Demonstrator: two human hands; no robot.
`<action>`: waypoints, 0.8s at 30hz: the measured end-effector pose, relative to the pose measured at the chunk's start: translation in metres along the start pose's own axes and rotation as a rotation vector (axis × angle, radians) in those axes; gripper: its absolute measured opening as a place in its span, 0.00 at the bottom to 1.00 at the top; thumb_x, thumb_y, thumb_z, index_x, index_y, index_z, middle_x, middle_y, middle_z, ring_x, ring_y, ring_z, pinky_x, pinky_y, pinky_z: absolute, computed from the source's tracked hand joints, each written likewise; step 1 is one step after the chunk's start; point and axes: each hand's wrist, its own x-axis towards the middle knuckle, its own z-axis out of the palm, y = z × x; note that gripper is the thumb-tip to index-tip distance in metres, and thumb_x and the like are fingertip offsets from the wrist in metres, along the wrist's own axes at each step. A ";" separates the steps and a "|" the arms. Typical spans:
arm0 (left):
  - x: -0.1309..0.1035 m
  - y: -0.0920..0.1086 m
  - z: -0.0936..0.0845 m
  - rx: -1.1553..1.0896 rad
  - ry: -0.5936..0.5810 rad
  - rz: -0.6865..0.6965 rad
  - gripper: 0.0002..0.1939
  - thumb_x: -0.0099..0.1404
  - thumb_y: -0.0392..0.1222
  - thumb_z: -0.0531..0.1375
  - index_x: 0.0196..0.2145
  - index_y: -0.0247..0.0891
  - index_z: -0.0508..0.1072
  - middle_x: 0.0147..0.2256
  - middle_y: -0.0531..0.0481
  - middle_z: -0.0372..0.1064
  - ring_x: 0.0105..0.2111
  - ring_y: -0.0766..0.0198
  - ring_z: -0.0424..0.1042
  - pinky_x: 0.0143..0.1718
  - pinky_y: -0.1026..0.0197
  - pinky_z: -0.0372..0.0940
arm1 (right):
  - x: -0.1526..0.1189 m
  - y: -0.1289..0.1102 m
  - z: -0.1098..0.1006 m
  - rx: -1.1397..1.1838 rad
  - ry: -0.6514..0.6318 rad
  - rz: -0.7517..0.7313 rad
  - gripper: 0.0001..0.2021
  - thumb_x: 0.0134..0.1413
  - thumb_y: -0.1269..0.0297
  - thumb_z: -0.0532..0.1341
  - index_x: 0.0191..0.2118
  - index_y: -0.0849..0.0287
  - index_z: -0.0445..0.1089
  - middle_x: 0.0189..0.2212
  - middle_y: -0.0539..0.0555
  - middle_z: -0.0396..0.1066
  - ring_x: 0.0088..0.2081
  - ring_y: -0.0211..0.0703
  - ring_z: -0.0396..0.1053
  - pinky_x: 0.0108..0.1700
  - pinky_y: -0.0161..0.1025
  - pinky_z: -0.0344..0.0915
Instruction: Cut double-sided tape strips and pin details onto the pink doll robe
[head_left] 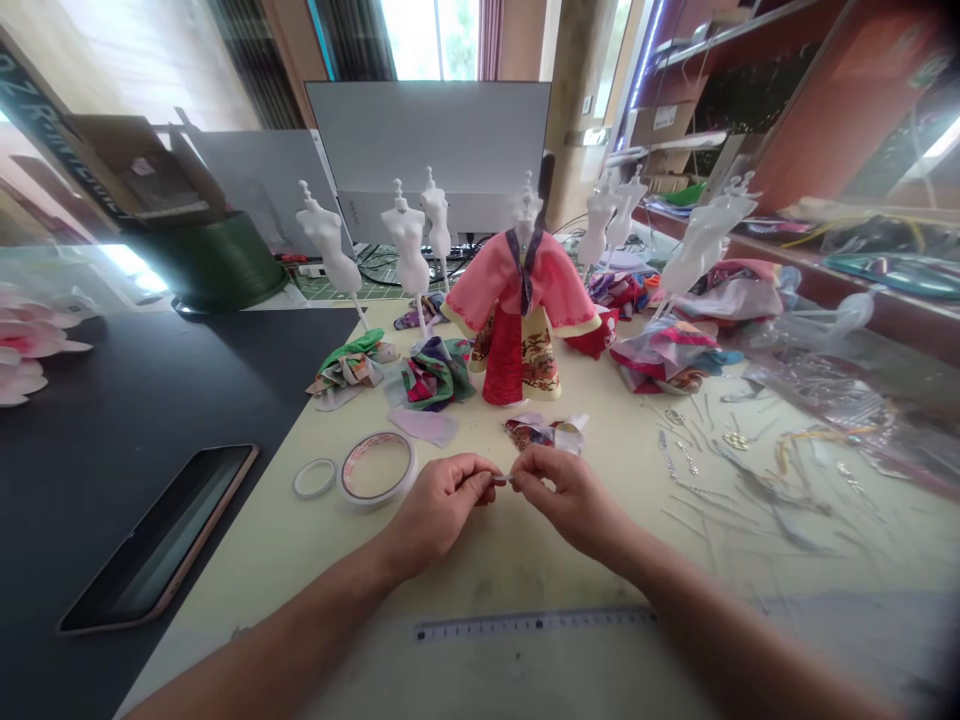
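My left hand [450, 492] and my right hand [556, 487] meet over the middle of the pale work surface. Both pinch a tiny whitish piece [502, 478], one end each; fingertips hide most of it and its kind does not show. Just beyond my hands lies a small patterned fabric scrap [546, 432]. Behind that stands a miniature mannequin in a pink jacket [491, 280] with a red and patterned skirt [504, 365]. Left of my left hand are a wide roll of tape [409, 470] and a narrower ring of tape [298, 478].
White mini mannequins [409, 245] stand at the back amid folded fabric bundles [439, 375]. Metal chains and thin pins [694, 490] are scattered right. A clear ruler [536, 624] lies in front, a phone [161, 540] on the dark left surface. A monitor [427, 140] rises behind.
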 end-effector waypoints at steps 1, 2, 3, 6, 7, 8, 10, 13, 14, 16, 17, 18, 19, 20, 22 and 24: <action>0.000 0.000 0.000 0.008 -0.002 0.000 0.10 0.63 0.40 0.53 0.30 0.34 0.72 0.25 0.53 0.65 0.27 0.67 0.63 0.31 0.65 0.59 | 0.000 0.000 0.000 0.001 0.000 0.001 0.07 0.52 0.69 0.54 0.25 0.59 0.64 0.23 0.48 0.66 0.27 0.35 0.62 0.28 0.32 0.56; 0.000 -0.001 -0.001 0.009 -0.009 -0.003 0.11 0.63 0.41 0.53 0.30 0.34 0.72 0.25 0.52 0.65 0.28 0.67 0.63 0.31 0.65 0.59 | -0.001 0.000 0.000 0.002 0.003 0.003 0.07 0.52 0.68 0.54 0.25 0.59 0.64 0.23 0.48 0.66 0.27 0.35 0.62 0.28 0.32 0.57; -0.001 -0.001 -0.001 0.002 -0.021 -0.009 0.11 0.63 0.41 0.53 0.31 0.34 0.73 0.25 0.52 0.65 0.28 0.67 0.63 0.32 0.65 0.59 | -0.001 0.001 0.000 0.001 0.011 0.006 0.07 0.52 0.68 0.54 0.25 0.59 0.64 0.23 0.48 0.65 0.27 0.35 0.61 0.28 0.32 0.57; -0.001 -0.001 -0.002 -0.061 -0.062 -0.038 0.13 0.65 0.44 0.52 0.37 0.35 0.72 0.28 0.52 0.67 0.30 0.67 0.65 0.35 0.64 0.61 | 0.000 0.002 -0.001 -0.006 0.036 0.007 0.07 0.53 0.68 0.54 0.25 0.59 0.63 0.22 0.47 0.65 0.26 0.35 0.61 0.29 0.33 0.57; -0.002 0.000 -0.002 -0.092 -0.068 -0.049 0.14 0.65 0.46 0.52 0.40 0.36 0.72 0.29 0.51 0.68 0.31 0.66 0.66 0.37 0.64 0.62 | 0.000 0.002 -0.001 -0.013 0.043 0.005 0.07 0.53 0.67 0.54 0.25 0.59 0.63 0.22 0.47 0.65 0.26 0.35 0.61 0.29 0.33 0.57; -0.002 0.000 -0.001 -0.120 -0.070 -0.056 0.14 0.65 0.47 0.52 0.42 0.36 0.71 0.31 0.51 0.69 0.32 0.66 0.67 0.37 0.63 0.62 | 0.000 0.002 -0.001 -0.023 0.049 0.001 0.07 0.52 0.67 0.54 0.25 0.59 0.63 0.22 0.48 0.65 0.26 0.35 0.61 0.29 0.33 0.57; -0.002 0.000 0.001 -0.144 -0.061 -0.045 0.15 0.63 0.48 0.55 0.42 0.36 0.70 0.32 0.50 0.70 0.33 0.65 0.67 0.36 0.64 0.62 | 0.000 0.002 -0.001 -0.042 0.051 -0.010 0.06 0.52 0.68 0.55 0.25 0.59 0.63 0.23 0.48 0.66 0.27 0.35 0.62 0.29 0.33 0.58; 0.000 0.000 0.003 -0.084 -0.022 0.005 0.11 0.60 0.46 0.58 0.34 0.35 0.71 0.30 0.51 0.69 0.30 0.66 0.66 0.32 0.65 0.61 | -0.001 0.000 0.001 -0.049 0.040 -0.034 0.06 0.51 0.69 0.55 0.25 0.58 0.64 0.23 0.48 0.66 0.27 0.35 0.62 0.28 0.33 0.58; 0.000 -0.001 0.004 -0.056 -0.006 0.018 0.10 0.60 0.45 0.58 0.32 0.35 0.72 0.28 0.51 0.69 0.29 0.66 0.65 0.31 0.65 0.60 | -0.002 0.000 0.001 -0.049 0.039 -0.039 0.05 0.50 0.70 0.56 0.25 0.58 0.64 0.23 0.48 0.66 0.26 0.35 0.62 0.28 0.33 0.58; 0.000 -0.001 0.005 -0.017 0.018 0.028 0.09 0.60 0.44 0.57 0.29 0.35 0.72 0.26 0.52 0.67 0.27 0.67 0.64 0.30 0.65 0.59 | -0.002 -0.001 0.002 -0.049 0.038 -0.035 0.06 0.49 0.70 0.56 0.24 0.58 0.64 0.22 0.48 0.66 0.26 0.35 0.63 0.28 0.33 0.58; 0.000 -0.001 0.005 -0.004 0.021 0.029 0.09 0.60 0.43 0.57 0.28 0.35 0.71 0.25 0.52 0.67 0.27 0.67 0.63 0.29 0.65 0.59 | -0.002 -0.001 0.001 -0.050 0.035 -0.027 0.06 0.48 0.71 0.56 0.24 0.58 0.65 0.22 0.48 0.67 0.26 0.35 0.63 0.28 0.33 0.58; 0.000 0.000 0.005 0.004 0.022 0.028 0.09 0.60 0.43 0.57 0.27 0.34 0.71 0.25 0.52 0.67 0.27 0.67 0.63 0.29 0.66 0.58 | -0.002 -0.001 0.001 -0.049 0.029 -0.018 0.06 0.48 0.71 0.56 0.23 0.59 0.65 0.22 0.48 0.67 0.26 0.35 0.63 0.29 0.33 0.59; -0.001 0.000 0.005 0.010 0.022 0.026 0.09 0.60 0.43 0.57 0.27 0.34 0.71 0.24 0.53 0.66 0.26 0.67 0.62 0.29 0.66 0.58 | -0.002 -0.001 0.001 -0.048 0.020 -0.009 0.05 0.48 0.71 0.56 0.24 0.59 0.66 0.22 0.48 0.68 0.26 0.36 0.64 0.29 0.33 0.59; -0.001 0.000 0.005 0.012 0.019 0.023 0.09 0.60 0.42 0.57 0.26 0.34 0.71 0.24 0.53 0.66 0.26 0.68 0.62 0.28 0.66 0.58 | -0.002 -0.001 0.001 -0.046 0.010 -0.001 0.05 0.48 0.72 0.56 0.24 0.59 0.67 0.23 0.48 0.69 0.27 0.36 0.64 0.29 0.33 0.59; -0.001 0.001 0.005 0.008 0.009 0.012 0.10 0.60 0.42 0.57 0.26 0.34 0.71 0.24 0.53 0.65 0.26 0.68 0.61 0.28 0.66 0.57 | -0.002 -0.001 0.000 -0.038 -0.008 0.013 0.06 0.48 0.72 0.55 0.26 0.59 0.68 0.24 0.48 0.70 0.29 0.37 0.65 0.31 0.34 0.60; -0.001 0.001 0.005 -0.002 -0.003 0.001 0.10 0.60 0.43 0.57 0.26 0.34 0.70 0.24 0.53 0.65 0.26 0.68 0.61 0.27 0.67 0.57 | -0.002 -0.001 -0.001 -0.025 -0.027 0.023 0.07 0.49 0.72 0.54 0.27 0.59 0.69 0.25 0.49 0.71 0.30 0.37 0.66 0.32 0.35 0.60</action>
